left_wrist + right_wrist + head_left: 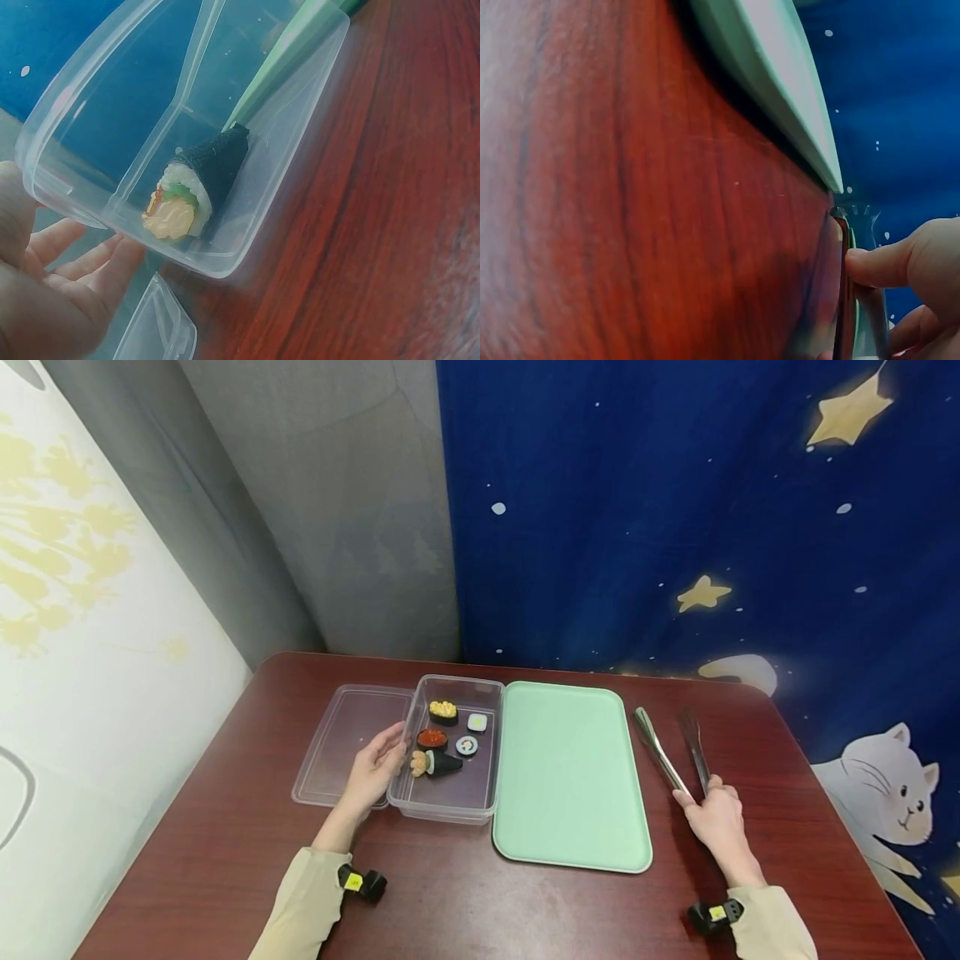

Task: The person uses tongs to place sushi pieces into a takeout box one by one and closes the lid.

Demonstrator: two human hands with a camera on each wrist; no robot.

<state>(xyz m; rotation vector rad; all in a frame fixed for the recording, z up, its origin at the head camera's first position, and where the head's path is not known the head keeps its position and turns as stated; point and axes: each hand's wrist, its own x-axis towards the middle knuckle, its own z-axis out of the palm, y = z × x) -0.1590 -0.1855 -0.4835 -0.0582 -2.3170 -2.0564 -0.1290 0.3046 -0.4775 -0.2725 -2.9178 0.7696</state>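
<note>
In the head view, my left hand [375, 768] is at the left side of a clear plastic container [450, 811]. The left wrist view shows its fingers fairly straight against the outer wall, with the thumb near the rim. Inside lie a hand roll [438, 764] in black seaweed, a red-topped sushi piece [432, 739], a yellow-topped piece [443, 712] and two small rolls, one white [477, 722], one seaweed-wrapped [467, 745]. My right hand [717, 822] holds metal tongs [660, 752] by their arms, the two tips spread apart above the table, right of the tray.
A pale green tray [570, 777] lies directly right of the container. A clear flat lid [341, 743] lies on the left, partly under my left hand. All stand on a dark red wooden table [465, 893]; curtains [570, 527] hang behind its far edge.
</note>
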